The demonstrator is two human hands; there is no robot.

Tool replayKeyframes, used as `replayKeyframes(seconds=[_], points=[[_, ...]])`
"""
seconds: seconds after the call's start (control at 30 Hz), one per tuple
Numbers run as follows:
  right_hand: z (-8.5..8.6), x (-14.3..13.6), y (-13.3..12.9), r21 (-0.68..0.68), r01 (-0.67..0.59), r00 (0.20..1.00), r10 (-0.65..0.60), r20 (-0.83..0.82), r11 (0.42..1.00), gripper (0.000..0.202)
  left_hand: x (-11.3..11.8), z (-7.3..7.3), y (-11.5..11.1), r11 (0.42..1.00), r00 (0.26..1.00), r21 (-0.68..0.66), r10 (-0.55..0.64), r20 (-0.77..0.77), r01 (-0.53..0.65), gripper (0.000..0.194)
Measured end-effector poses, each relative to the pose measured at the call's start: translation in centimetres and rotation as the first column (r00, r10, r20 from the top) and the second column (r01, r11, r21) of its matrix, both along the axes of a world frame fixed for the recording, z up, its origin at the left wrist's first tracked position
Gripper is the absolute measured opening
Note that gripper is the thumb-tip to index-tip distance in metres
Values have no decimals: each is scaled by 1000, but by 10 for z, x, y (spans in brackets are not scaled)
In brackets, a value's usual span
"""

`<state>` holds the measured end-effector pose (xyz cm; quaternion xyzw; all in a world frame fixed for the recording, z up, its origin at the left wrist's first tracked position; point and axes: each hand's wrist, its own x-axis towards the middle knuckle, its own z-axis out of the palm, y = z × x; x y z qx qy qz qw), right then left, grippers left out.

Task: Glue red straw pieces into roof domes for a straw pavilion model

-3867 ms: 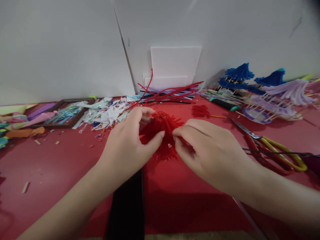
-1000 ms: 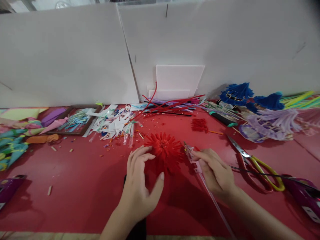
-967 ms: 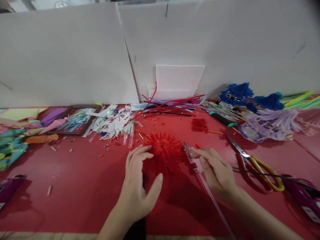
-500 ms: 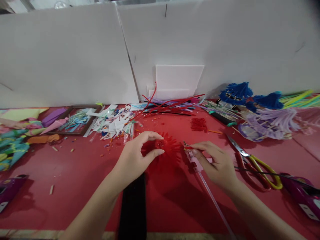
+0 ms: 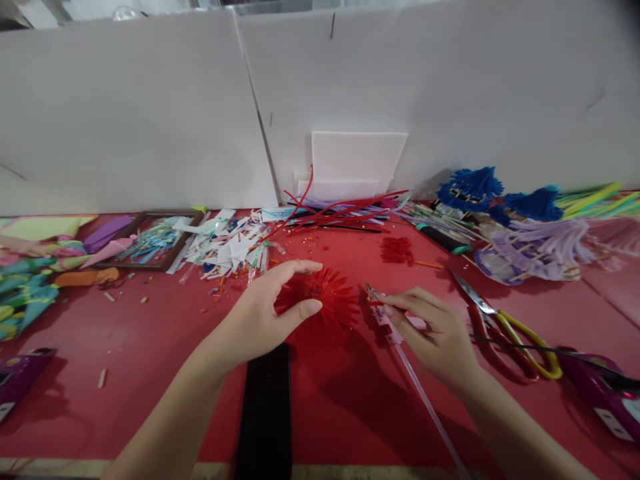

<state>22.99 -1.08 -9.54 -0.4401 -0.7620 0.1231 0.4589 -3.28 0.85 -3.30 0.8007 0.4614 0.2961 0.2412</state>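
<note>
A red spiky pipe-cleaner flower (image 5: 327,303) sits in the middle of the red table (image 5: 150,347). My left hand (image 5: 260,317) cups its left side, fingers over the top and thumb beneath, holding it. My right hand (image 5: 433,330) is just right of the flower. It pinches a small red piece and a clear plastic tube with a pinkish tip (image 5: 395,330), which runs down toward the table's near edge.
Yellow-handled scissors (image 5: 510,327) lie to the right, a purple glue gun (image 5: 605,403) beyond them. Red pipe cleaners (image 5: 340,207), paper scraps (image 5: 225,243), blue and lilac tassels (image 5: 505,200) and a small red bundle (image 5: 397,250) line the back. A black strip (image 5: 265,413) lies below my left hand.
The view has pulled back from close over the flower. My left hand went from flat beside the flower to cupping it. My right hand took up the clear tube and holds it.
</note>
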Motion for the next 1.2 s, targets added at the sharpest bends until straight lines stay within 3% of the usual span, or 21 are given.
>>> replayKeyframes(seconds=[0.2, 0.47, 0.8, 0.9, 1.07, 1.2], points=[[-2, 7, 4, -12, 22, 999, -22, 34, 1000, 13, 7, 0, 3, 997, 998, 40, 60, 19, -60, 17], [-1, 15, 4, -123, 128, 990, -120, 72, 984, 7, 8, 2, 2, 999, 999, 30, 41, 9, -42, 17], [4, -6, -9, -214, -15, 995, -7, -101, 977, 4, 9, -2, -1, 998, 998, 31, 52, 38, -53, 22], [4, -9, -12, -165, -73, 997, 68, -38, 984, 14, 9, -1, -1, 998, 999, 41, 42, 27, -44, 21], [7, -11, -16, -91, -68, 993, 77, 92, 993, 26, 10, 0, -4, 998, 999, 48, 51, 5, -51, 22], [11, -12, -18, -64, -140, 986, 145, 79, 988, 34, 10, -1, -4, 997, 999, 63, 49, -9, -48, 22]])
